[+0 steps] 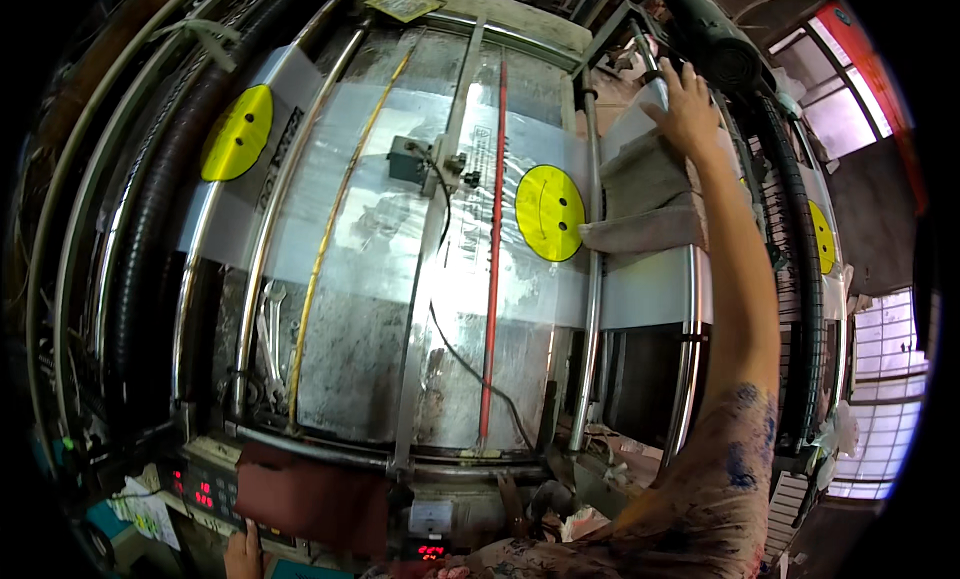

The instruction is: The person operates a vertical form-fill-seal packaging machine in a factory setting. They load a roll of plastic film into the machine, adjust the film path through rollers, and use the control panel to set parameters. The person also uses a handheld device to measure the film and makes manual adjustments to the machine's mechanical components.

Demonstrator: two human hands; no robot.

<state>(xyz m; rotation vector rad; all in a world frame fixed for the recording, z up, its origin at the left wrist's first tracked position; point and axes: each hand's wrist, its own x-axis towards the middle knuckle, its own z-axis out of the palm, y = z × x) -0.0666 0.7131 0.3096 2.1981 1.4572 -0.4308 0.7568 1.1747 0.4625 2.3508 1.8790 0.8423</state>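
Note:
My right hand (685,109) reaches far up on the right, fingers spread, against the white plastic film (650,289) where it passes over a metal roller (690,369). Under its wrist a grey-brown cloth (650,194) lies folded across the film. My left hand (243,556), partly cut off by the lower edge, has a finger stretched up to the lower edge of a control panel (205,494) with red digits; whether it presses a key I cannot tell. Yellow smiley prints (550,213) mark the film, which runs across the machine's metal bed (350,379).
A small sensor box (406,161) sits on a crossbar, its black cable trailing over the bed. Red (494,279) and yellow (325,239) strips cross the bed. Wrenches (270,329) lie at the left. Dark ribbed rollers (150,219) flank the machine, and a dark red sheet (310,499) hangs in front.

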